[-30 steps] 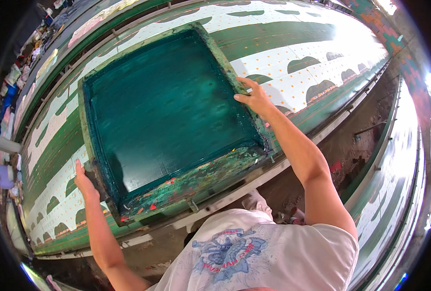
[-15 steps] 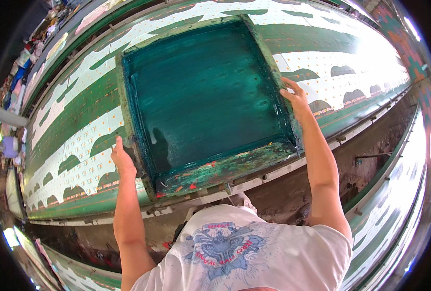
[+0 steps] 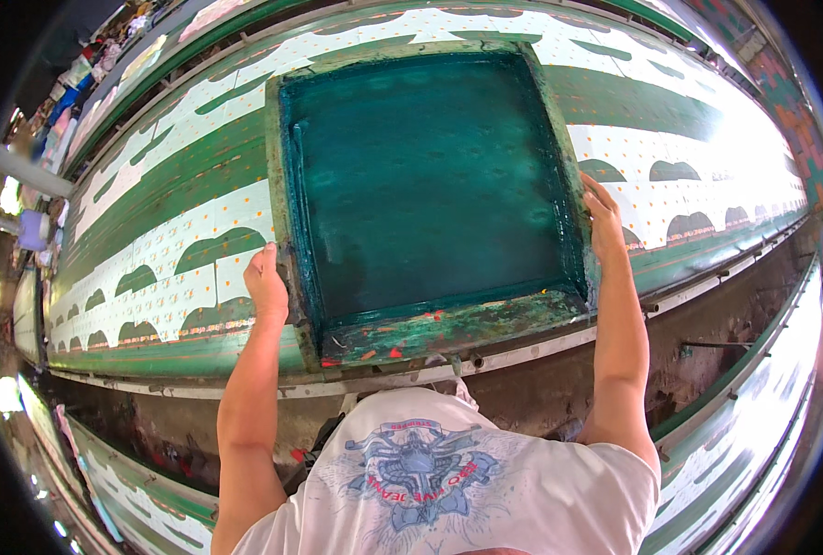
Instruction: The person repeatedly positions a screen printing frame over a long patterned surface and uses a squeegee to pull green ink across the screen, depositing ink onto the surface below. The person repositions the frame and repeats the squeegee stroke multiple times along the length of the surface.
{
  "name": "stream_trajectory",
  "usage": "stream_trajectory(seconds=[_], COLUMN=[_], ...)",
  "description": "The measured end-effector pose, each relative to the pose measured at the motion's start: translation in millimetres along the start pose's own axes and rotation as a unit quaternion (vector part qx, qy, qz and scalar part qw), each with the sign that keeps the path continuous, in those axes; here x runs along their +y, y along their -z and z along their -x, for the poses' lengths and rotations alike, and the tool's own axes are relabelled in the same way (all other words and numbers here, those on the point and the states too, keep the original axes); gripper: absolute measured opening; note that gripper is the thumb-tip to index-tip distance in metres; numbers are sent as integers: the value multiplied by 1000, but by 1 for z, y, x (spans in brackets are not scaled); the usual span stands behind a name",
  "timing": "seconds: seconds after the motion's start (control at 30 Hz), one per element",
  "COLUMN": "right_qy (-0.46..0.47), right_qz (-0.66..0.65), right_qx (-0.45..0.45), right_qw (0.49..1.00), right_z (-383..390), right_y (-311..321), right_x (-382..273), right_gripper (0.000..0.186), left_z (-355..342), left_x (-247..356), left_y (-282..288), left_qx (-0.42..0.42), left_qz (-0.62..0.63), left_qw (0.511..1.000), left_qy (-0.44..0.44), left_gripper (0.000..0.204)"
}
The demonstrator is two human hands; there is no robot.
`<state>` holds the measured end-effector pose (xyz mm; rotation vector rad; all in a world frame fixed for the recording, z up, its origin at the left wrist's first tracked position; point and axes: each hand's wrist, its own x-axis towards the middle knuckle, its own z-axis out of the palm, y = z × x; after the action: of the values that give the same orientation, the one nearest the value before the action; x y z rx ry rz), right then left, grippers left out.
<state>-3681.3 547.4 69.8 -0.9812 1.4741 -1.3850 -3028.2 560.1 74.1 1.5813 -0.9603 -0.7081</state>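
A large square screen-printing frame (image 3: 293, 213) lies over the long printing table. Its mesh (image 3: 430, 185) is covered with dark teal ink, and its wooden rim is stained green with red specks along the near side. At the left rim, my left hand (image 3: 267, 285) is closed on the edge, thumb up, with most of its fingers hidden. My right hand (image 3: 603, 220) grips the opposite rim with bent fingers, slightly farther from me. White cloth pieces (image 3: 633, 148) with small orange dots and scalloped cut edges lie on the green tabletop on both sides of the frame.
A metal rail (image 3: 513, 353) runs along the table's near edge, just in front of my body. Another table with white pieces (image 3: 754, 444) stands at the lower right. Heaped cloths (image 3: 78, 69) and a pale post (image 3: 34, 172) are at the far left.
My view has turned slightly, so the frame and both hands appear farther right and the frame looks squarer. Both hands stay on its sides.
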Motion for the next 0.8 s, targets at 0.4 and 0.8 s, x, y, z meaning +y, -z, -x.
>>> stream_trajectory(seconds=[0.4,0.8], right_qy=[293,350], right_qz=[396,479], right_qx=[-271,-242], right_qw=[827,768], right_z=[150,217], right_y=[-88,-160], right_x=[-38,-37], right_gripper=[39,40], left_z=[-5,-14], left_x=[-20,-41], left_y=[-15,-21], left_qx=[-26,-39], left_qz=[-96,-239], left_qw=[995,966], left_qy=[-13,92], left_gripper=[62,85])
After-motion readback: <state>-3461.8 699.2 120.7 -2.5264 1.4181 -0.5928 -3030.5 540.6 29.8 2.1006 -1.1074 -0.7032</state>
